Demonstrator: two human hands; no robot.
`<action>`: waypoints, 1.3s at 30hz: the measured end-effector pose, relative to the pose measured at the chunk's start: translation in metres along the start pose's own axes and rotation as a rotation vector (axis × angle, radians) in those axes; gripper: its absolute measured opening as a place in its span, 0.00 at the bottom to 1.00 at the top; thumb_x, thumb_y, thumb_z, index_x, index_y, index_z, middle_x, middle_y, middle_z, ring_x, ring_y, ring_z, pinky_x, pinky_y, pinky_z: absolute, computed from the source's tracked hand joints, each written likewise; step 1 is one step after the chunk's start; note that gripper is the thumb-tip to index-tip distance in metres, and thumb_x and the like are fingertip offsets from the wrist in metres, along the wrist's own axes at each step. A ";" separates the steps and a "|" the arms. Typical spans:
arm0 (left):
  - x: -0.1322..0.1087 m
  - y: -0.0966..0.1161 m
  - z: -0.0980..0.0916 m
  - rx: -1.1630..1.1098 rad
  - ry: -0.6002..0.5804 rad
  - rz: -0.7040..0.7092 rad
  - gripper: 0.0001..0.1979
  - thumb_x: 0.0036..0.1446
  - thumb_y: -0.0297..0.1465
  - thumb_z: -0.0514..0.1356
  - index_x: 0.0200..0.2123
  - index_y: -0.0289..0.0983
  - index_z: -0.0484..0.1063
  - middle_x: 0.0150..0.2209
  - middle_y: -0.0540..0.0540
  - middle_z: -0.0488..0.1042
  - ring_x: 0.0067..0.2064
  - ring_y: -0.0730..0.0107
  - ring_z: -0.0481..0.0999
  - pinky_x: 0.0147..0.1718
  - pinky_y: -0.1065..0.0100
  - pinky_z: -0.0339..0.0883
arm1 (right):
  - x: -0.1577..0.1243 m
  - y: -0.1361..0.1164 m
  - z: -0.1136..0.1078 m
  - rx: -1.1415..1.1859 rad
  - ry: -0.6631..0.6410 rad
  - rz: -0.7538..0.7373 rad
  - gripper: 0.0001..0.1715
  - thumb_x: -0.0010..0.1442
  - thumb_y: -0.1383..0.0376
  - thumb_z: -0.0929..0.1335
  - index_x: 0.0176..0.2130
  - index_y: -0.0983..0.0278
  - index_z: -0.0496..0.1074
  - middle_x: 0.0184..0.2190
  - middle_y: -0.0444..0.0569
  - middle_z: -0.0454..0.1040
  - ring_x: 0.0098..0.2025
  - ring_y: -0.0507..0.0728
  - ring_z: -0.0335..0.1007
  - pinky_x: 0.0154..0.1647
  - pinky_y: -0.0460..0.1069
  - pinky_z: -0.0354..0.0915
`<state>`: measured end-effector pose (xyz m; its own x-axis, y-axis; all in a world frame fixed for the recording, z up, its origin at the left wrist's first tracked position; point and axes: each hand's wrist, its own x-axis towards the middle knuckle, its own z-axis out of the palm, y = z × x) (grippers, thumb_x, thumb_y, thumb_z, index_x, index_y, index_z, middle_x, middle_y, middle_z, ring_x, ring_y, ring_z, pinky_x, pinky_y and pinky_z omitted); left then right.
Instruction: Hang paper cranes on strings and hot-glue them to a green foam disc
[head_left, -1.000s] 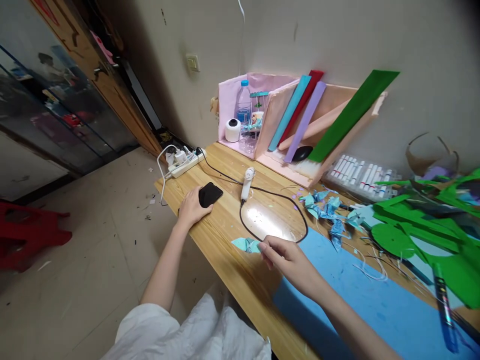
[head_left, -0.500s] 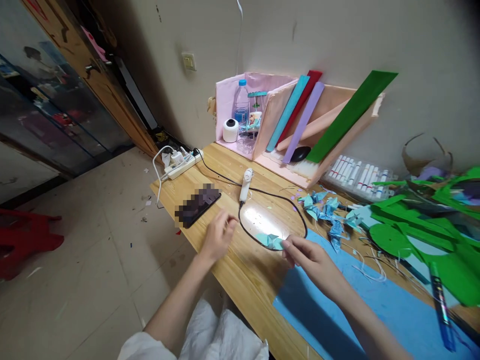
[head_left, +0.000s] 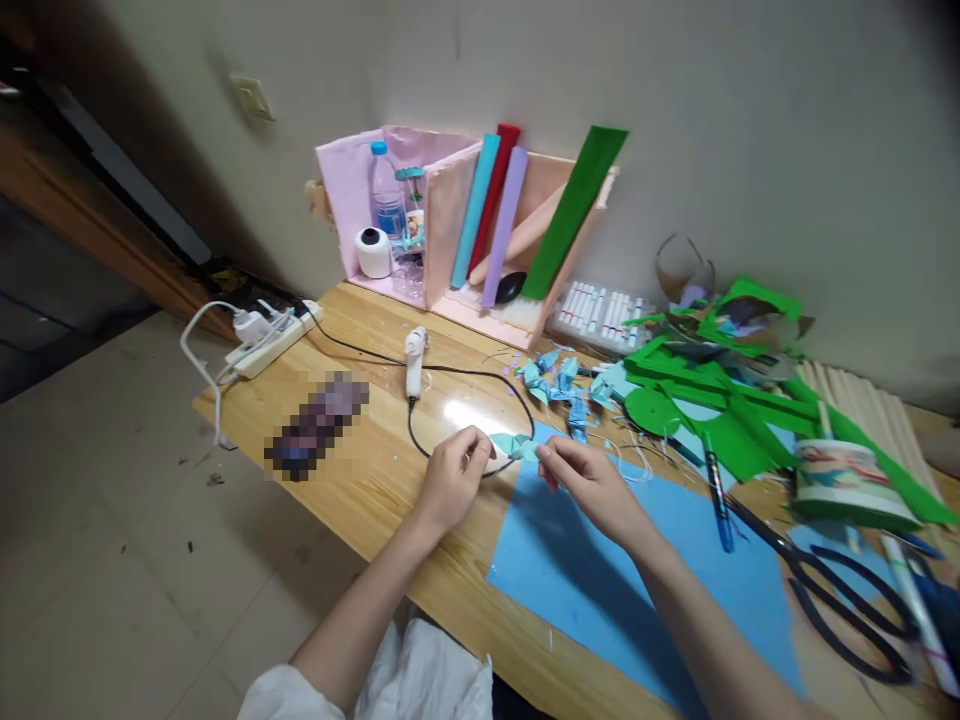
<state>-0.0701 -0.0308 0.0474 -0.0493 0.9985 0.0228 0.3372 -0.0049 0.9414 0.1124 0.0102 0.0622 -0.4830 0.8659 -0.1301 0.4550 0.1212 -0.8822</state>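
Note:
Both my hands meet over the wooden table (head_left: 390,500), at the near left corner of a blue sheet (head_left: 600,590). A small light-blue folded paper piece (head_left: 516,446) is pinched between them: my left hand (head_left: 454,478) grips its left end, my right hand (head_left: 581,480) its right end. A phone (head_left: 316,424) lies flat on the table to the left, apart from my hands. A black cable (head_left: 480,385) loops just behind my hands, running from a white handheld tool (head_left: 415,358).
A power strip (head_left: 262,335) sits at the table's left end. A pink box with a water bottle (head_left: 386,200) and coloured rolls stands at the wall. Blue paper shapes (head_left: 562,385), markers (head_left: 600,310), green cutouts (head_left: 720,400), a pen (head_left: 716,495), a tape roll (head_left: 844,480) and scissors (head_left: 832,590) lie right.
My left hand let go of the phone and came over to the paper piece. My right hand carried the piece right. The view swung rightward.

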 end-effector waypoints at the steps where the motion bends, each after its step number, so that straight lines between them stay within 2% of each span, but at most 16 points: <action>1: 0.002 0.001 0.002 0.003 0.007 -0.003 0.16 0.61 0.38 0.48 0.26 0.36 0.64 0.26 0.52 0.66 0.30 0.74 0.64 0.30 0.72 0.54 | 0.000 0.000 -0.001 -0.010 0.007 -0.003 0.22 0.63 0.54 0.59 0.23 0.64 0.65 0.19 0.42 0.65 0.23 0.51 0.59 0.26 0.46 0.54; 6: 0.013 0.003 0.010 -0.011 0.009 -0.026 0.16 0.61 0.39 0.49 0.24 0.36 0.60 0.22 0.54 0.60 0.26 0.76 0.60 0.26 0.73 0.51 | 0.002 0.004 -0.004 0.042 0.013 -0.017 0.21 0.63 0.55 0.59 0.25 0.64 0.66 0.20 0.42 0.65 0.24 0.50 0.59 0.28 0.45 0.54; 9: 0.018 0.001 0.014 -0.142 -0.014 -0.046 0.16 0.60 0.39 0.50 0.24 0.36 0.61 0.22 0.54 0.59 0.26 0.77 0.59 0.27 0.74 0.52 | 0.006 0.013 -0.004 0.260 -0.017 0.020 0.22 0.61 0.52 0.60 0.26 0.64 0.67 0.17 0.41 0.64 0.22 0.49 0.58 0.26 0.45 0.53; 12: 0.021 -0.004 0.016 -0.318 -0.054 -0.123 0.17 0.57 0.43 0.52 0.23 0.36 0.61 0.21 0.54 0.59 0.23 0.78 0.56 0.24 0.74 0.50 | 0.009 0.023 -0.001 0.492 -0.078 0.095 0.23 0.58 0.49 0.61 0.25 0.64 0.66 0.15 0.40 0.61 0.18 0.48 0.52 0.21 0.44 0.48; 15: 0.023 -0.009 0.019 -0.394 -0.083 -0.182 0.19 0.54 0.45 0.53 0.23 0.36 0.60 0.20 0.54 0.58 0.22 0.78 0.54 0.23 0.74 0.49 | 0.009 0.032 0.000 0.547 -0.120 0.135 0.23 0.58 0.48 0.61 0.26 0.65 0.66 0.15 0.39 0.60 0.17 0.47 0.49 0.20 0.44 0.45; 17: 0.023 -0.013 0.021 -0.348 -0.080 -0.182 0.19 0.54 0.45 0.54 0.22 0.36 0.60 0.19 0.54 0.57 0.23 0.78 0.55 0.23 0.74 0.50 | 0.010 0.036 -0.001 0.453 -0.137 0.108 0.24 0.60 0.50 0.60 0.26 0.65 0.67 0.17 0.41 0.63 0.18 0.48 0.52 0.21 0.45 0.48; 19: 0.022 -0.016 0.022 -0.240 -0.044 -0.173 0.19 0.55 0.44 0.54 0.21 0.36 0.59 0.19 0.54 0.56 0.23 0.77 0.56 0.24 0.74 0.50 | 0.012 0.038 -0.005 0.265 -0.089 0.061 0.23 0.62 0.53 0.58 0.26 0.65 0.67 0.20 0.43 0.66 0.23 0.49 0.58 0.26 0.45 0.53; 22: 0.020 -0.018 0.023 -0.098 0.009 -0.167 0.18 0.55 0.43 0.54 0.20 0.36 0.59 0.19 0.54 0.55 0.24 0.76 0.56 0.24 0.74 0.50 | 0.019 0.039 -0.018 -0.057 0.085 -0.018 0.17 0.63 0.59 0.59 0.29 0.64 0.68 0.27 0.46 0.70 0.31 0.53 0.64 0.34 0.47 0.57; 26: 0.019 -0.019 0.022 -0.065 0.029 -0.171 0.18 0.54 0.43 0.54 0.20 0.36 0.59 0.19 0.54 0.55 0.24 0.76 0.56 0.24 0.74 0.51 | 0.024 0.041 -0.045 -0.346 0.311 -0.116 0.07 0.60 0.65 0.63 0.33 0.63 0.69 0.32 0.48 0.71 0.36 0.54 0.64 0.37 0.48 0.57; 32: 0.018 -0.017 0.024 -0.065 -0.005 -0.161 0.18 0.55 0.44 0.54 0.21 0.36 0.61 0.20 0.54 0.58 0.25 0.75 0.58 0.25 0.74 0.53 | 0.002 0.069 -0.086 -0.484 0.440 -0.022 0.07 0.59 0.65 0.64 0.33 0.63 0.71 0.30 0.48 0.71 0.33 0.55 0.64 0.33 0.48 0.57; 36: 0.016 -0.012 0.033 -0.055 -0.059 -0.127 0.18 0.55 0.43 0.54 0.21 0.36 0.61 0.20 0.53 0.58 0.25 0.75 0.59 0.26 0.74 0.53 | -0.007 0.088 -0.089 -0.526 0.434 0.034 0.08 0.59 0.64 0.65 0.33 0.63 0.73 0.31 0.48 0.72 0.34 0.55 0.64 0.35 0.49 0.58; 39: 0.015 -0.006 0.041 -0.042 -0.112 -0.123 0.19 0.56 0.44 0.53 0.21 0.36 0.60 0.20 0.54 0.57 0.25 0.75 0.58 0.25 0.73 0.53 | 0.000 0.091 -0.083 -0.555 0.418 0.011 0.08 0.59 0.65 0.64 0.35 0.63 0.74 0.32 0.49 0.72 0.36 0.56 0.64 0.36 0.48 0.59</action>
<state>-0.0347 -0.0138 0.0284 0.0187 0.9915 -0.1286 0.2951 0.1174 0.9482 0.2166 0.0615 0.0194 -0.1980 0.9692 0.1461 0.8273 0.2452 -0.5055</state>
